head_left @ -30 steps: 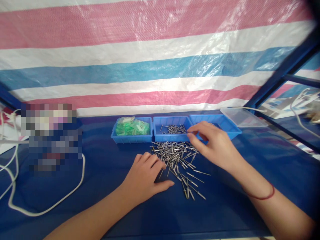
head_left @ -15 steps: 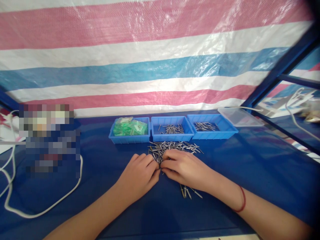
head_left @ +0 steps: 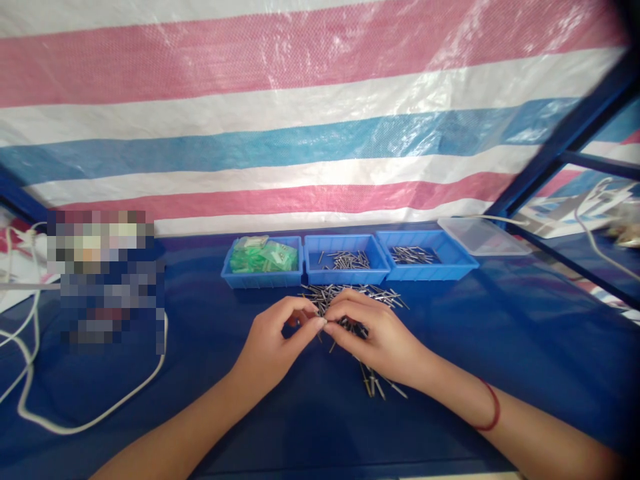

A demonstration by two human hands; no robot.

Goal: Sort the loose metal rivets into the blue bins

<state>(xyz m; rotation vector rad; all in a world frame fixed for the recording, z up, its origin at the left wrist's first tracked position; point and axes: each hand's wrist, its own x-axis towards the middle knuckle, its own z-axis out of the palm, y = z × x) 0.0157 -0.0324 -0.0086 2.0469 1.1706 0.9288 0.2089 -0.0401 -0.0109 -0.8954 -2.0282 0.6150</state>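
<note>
A: Where do the loose metal pins (head_left: pixel 326 293) lie from the fingers?

B: On my feed the heap spreads just beyond and below both sets of fingertips, on the blue tabletop (head_left: pixel 200 347), in front of the middle tray (head_left: pixel 346 275). Its long axes cross every way, so there's no single direction to line up with.

A: And the near end?

B: A few stray pins (head_left: pixel 371 385) poke out on my side of the right hand (head_left: pixel 385 333) — that hand is clearly the nearer one. Most of them run away from me, under its thumb; one slants off to the right.

A: What are the fingers doing?

B: The right hand's are curled, with thumb and forefinger tips drawn together. The left hand (head_left: pixel 273 337) has its thumb and forefinger bent towards each other, and the two hands meet at the tips. Whether a pin is pinched in there, I can't tell at this size.

A: Anything different from the earlier frames?

B: A second ago I had the right hand up by the right tray (head_left: pixel 433 271), well apart from the left; now they're together over the heap. Since the last frame, the left's thumb and forefinger have arched up, leaving a gap behind their tips.
</note>
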